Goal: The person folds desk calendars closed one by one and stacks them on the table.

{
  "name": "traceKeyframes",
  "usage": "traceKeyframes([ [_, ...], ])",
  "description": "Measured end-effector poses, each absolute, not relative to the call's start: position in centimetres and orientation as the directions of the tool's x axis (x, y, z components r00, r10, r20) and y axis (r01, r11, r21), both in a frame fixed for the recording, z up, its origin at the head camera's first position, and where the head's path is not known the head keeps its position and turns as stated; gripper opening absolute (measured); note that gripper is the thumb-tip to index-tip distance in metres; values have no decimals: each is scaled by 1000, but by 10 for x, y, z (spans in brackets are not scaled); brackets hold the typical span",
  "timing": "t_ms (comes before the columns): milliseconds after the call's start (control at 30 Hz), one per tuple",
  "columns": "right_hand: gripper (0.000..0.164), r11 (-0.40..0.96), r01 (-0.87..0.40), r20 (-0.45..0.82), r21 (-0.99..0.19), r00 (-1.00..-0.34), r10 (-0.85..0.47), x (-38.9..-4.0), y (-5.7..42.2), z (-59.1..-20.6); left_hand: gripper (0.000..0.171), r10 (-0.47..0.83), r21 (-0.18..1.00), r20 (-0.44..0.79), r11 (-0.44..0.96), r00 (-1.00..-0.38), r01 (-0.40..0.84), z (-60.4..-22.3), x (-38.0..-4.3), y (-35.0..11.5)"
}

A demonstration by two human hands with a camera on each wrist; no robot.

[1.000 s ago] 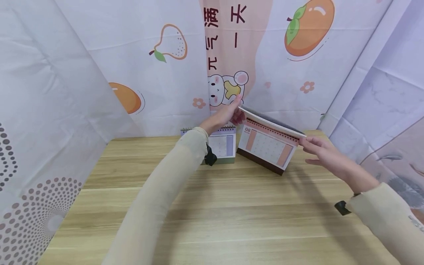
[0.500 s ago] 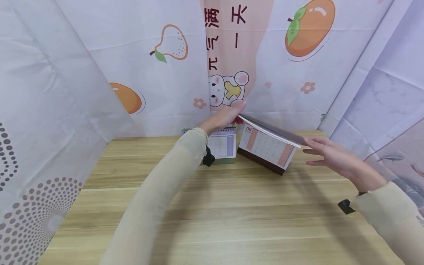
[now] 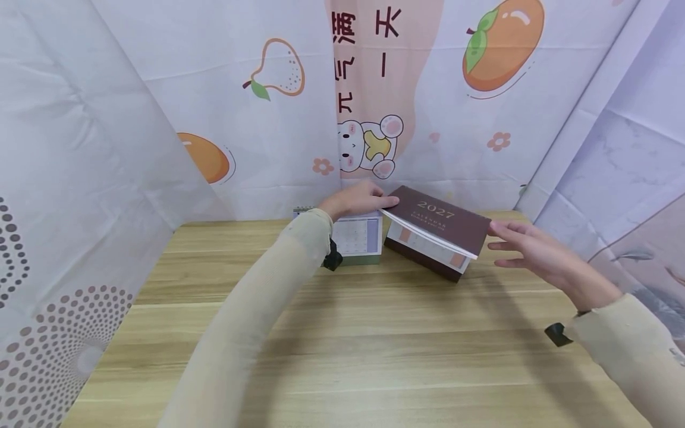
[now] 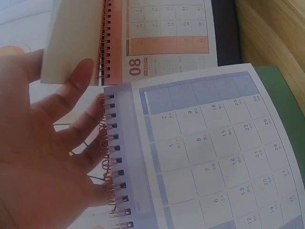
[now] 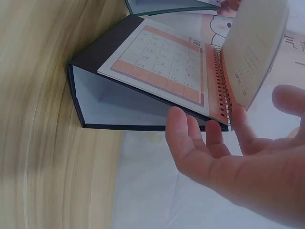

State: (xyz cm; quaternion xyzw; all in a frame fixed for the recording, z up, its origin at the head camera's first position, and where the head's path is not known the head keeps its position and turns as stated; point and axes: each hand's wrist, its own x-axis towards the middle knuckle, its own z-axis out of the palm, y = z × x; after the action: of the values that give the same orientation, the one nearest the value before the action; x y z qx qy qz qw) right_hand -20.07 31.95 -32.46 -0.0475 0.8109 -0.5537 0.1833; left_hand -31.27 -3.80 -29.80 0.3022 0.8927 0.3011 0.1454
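The brown desk calendar (image 3: 436, 221), its cover marked 2027, stands angled on the table. Its cover and the pages behind it hang partly folded over the front, half hiding the month page beneath. My left hand (image 3: 354, 200) pinches the left edge of these turned leaves (image 4: 71, 38) between thumb and a finger. Its other fingers lie by the wire rings of a second, green-based calendar (image 4: 205, 148) with a purple-edged page. At the brown calendar's right end, my right hand (image 3: 527, 245) has its fingers extended; in the right wrist view one fingertip touches the end of the spiral binding (image 5: 221, 86).
The wooden table (image 3: 342, 345) reaches toward me in front of both calendars. A printed cloth (image 3: 257, 142) with fruit and a cartoon animal hangs right behind them, and more cloth (image 3: 631, 154) encloses the right side.
The calendar's cover and leaves have swung forward and down over the month page, showing the 2027 front. My left hand has lowered with them; the right hand has shifted slightly right, off the leaves' corner.
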Motion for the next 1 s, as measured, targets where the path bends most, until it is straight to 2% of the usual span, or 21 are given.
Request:
traceKeyframes([
  [133,68,393,127,-247,-911,-930,-272,-201,319,-325,52,634,624,-100,640,-767,448,-299,-311,-38],
  [500,44,390,125,-234,-912,-940,-247,-201,321,-328,47,667,600,-145,646,-730,471,-301,-309,-34],
  [767,40,391,111,-221,-914,-943,-248,-201,323,-332,41,631,401,-197,751,-751,525,-305,-307,-33],
  [900,40,399,105,-218,-911,-943,-251,-202,325,-333,47,608,317,-233,786,-759,532,-307,-305,-29],
  [1000,37,395,108,-220,-912,-943,-251,-202,324,-335,41,593,281,-250,801,-766,528,-307,-302,-26],
])
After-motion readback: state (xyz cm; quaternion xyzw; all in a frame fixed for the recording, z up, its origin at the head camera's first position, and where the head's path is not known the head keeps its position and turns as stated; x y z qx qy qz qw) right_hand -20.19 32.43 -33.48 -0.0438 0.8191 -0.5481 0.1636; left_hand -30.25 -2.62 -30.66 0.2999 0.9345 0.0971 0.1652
